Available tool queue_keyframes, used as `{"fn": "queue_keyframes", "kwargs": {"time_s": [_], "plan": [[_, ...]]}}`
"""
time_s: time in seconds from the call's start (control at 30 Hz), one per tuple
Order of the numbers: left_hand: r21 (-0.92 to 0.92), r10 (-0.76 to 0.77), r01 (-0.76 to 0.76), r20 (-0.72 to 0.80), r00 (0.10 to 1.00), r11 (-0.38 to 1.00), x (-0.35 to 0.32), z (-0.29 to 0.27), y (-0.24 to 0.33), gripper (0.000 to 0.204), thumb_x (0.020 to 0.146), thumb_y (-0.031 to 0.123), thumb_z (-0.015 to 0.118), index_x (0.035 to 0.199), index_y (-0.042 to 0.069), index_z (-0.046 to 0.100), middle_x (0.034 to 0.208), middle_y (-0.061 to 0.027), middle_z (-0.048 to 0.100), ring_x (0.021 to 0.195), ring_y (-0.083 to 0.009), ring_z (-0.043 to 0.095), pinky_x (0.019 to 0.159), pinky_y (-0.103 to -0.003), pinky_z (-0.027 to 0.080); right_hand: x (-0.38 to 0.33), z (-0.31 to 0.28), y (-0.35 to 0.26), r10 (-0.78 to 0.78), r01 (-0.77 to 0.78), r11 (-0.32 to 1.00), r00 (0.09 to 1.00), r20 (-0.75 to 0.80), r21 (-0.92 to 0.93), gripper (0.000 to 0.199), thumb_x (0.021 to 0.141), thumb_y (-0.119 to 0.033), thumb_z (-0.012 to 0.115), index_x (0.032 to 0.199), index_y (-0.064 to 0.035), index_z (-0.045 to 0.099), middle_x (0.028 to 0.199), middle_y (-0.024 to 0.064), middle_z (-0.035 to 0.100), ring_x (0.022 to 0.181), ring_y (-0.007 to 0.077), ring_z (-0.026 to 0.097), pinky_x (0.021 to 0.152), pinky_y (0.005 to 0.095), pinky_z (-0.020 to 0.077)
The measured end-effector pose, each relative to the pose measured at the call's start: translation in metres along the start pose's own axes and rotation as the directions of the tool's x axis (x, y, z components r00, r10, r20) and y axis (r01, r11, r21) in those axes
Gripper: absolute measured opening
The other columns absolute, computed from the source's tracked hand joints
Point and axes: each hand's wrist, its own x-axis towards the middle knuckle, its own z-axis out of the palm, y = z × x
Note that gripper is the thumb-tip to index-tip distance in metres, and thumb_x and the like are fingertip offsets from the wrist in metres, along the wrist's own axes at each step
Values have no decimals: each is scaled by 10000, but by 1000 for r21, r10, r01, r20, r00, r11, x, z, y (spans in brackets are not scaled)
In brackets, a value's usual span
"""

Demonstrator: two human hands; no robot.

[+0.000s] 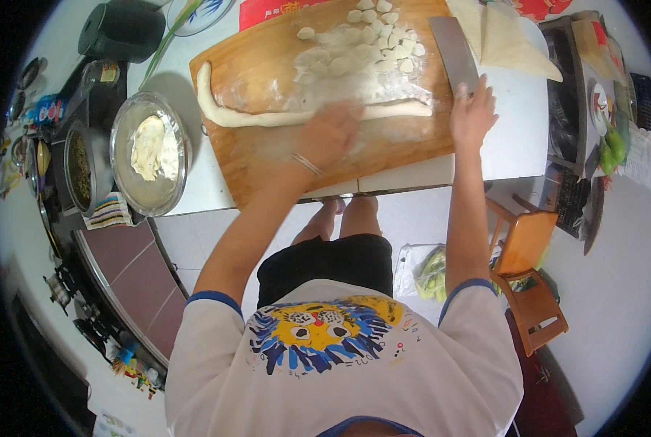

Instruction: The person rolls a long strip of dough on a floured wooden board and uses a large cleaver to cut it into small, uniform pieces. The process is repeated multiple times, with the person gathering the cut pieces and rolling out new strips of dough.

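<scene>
A long rope of white dough (267, 119) lies across the wooden board (391, 138), its left end bent up toward the far side. My left hand (332, 131) is over the middle of the rope, smeared by motion, so its fingers do not show clearly. At the board's right edge my right hand (474, 113) rests with fingers stretched out. It is at the near end of a cleaver (453, 51), whose broad blade points away from me; the handle is mostly hidden. Several small cut dough pieces (394, 40) sit in flour at the back of the board.
Left of the board stands a metal bowl (180, 178) with dough (149, 149) inside, beside a dark pot (78, 164). Beyond are a plate (198, 18) and a green stalk (169, 44). Cream-coloured sheets (514, 44) lie at right. A wooden chair (525, 244) stands below the table.
</scene>
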Motion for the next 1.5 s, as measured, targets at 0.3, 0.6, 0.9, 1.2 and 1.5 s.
{"fn": "queue_keyframes", "kwargs": {"time_s": [0.3, 0.6, 0.9, 1.2, 1.5], "plan": [[9, -70, 69, 20, 997, 998, 64, 50, 44, 398, 781, 194, 673, 1153, 72, 603, 1041, -100, 563, 947, -289, 548, 847, -396, 459, -21, -2, 25, -181, 184, 982, 982, 59, -47, 489, 790, -169, 697, 1254, -69, 577, 1154, 222, 573, 1071, 379, 539, 910, 470, 422], [67, -227, 230, -55, 972, 971, 50, 50, 52, 434, 765, 165, 656, 1185, 82, 582, 1262, -127, 533, 1157, -325, 502, 983, -470, 392, -30, 19, -76, -480, 470, 870, 876, 43, 148, 611, 859, -310, 580, 1401, -78, 421, 1470, 175, 363, 1386, 395, 272, 1116, 590, 159], [157, -110, 84, 162, 981, 984, 4, 36, 64, 566, 823, 232, 613, 1364, 129, 484, 1469, -62, 406, 1339, -272, 382, 1091, -501, 291, -107, 10, -11, -496, 470, 868, 807, 321, 160, 624, 913, -463, 483, 1420, -106, 422, 1510, 134, 328, 1418, 324, 244, 1146, 561, 115], [236, -112, 76, 143, 983, 969, 61, 54, 39, 494, 830, 175, 591, 1310, 85, 513, 1440, -111, 405, 1324, -307, 383, 1088, -496, 310, -36, 32, -39, -406, 408, 913, 906, 121, 9, 604, 933, -424, 477, 1379, -17, 436, 1479, 209, 345, 1396, 369, 269, 1133, 553, 152], [-328, -199, 286, 275, 941, 900, 83, 48, 56, 353, 841, 119, 570, 1182, 31, 551, 1114, -147, 575, 1032, -340, 555, 907, -418, 446, -80, 13, -11, 194, -331, 228, 937, 291, 916, 665, 1020, -481, 187, 1434, 17, 337, 1459, 199, 386, 1368, 292, 346, 1145, 399, 210]]}}
